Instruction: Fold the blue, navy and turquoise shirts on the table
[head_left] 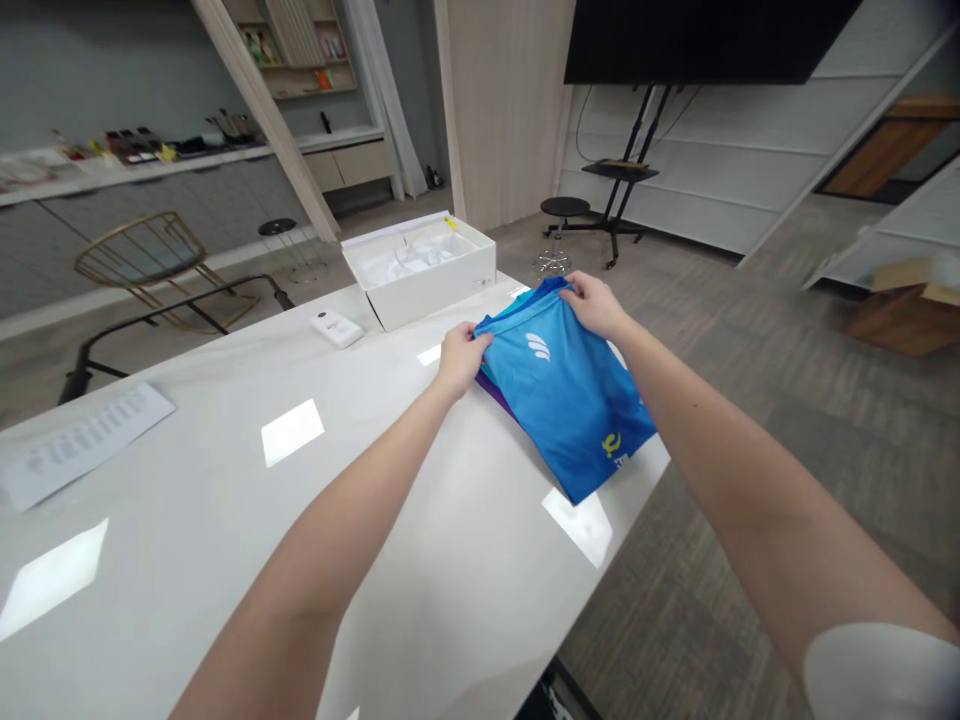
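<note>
A blue sports jersey [562, 370] with a white emblem and a yellow mark lies over the right end of the white table [405, 530]. At its far left corner my left hand [459, 358] pinches the fabric between thumb and fingers. My right hand [596, 303] is closed on the far right corner of the same edge. Between the hands that edge is lifted, with darker blue and teal cloth showing behind it. A strip of purple cloth shows under the left side. Whether the purple belongs to the same garment, I cannot tell.
An open white box [431, 290] with clear plastic inside stands behind the cloth. Left of it lies a small white device [337, 328], and printed sheets [86, 440] lie farther left. The table's right edge runs close beside the cloth. Beyond are a stool [564, 207] and a screen stand [621, 180].
</note>
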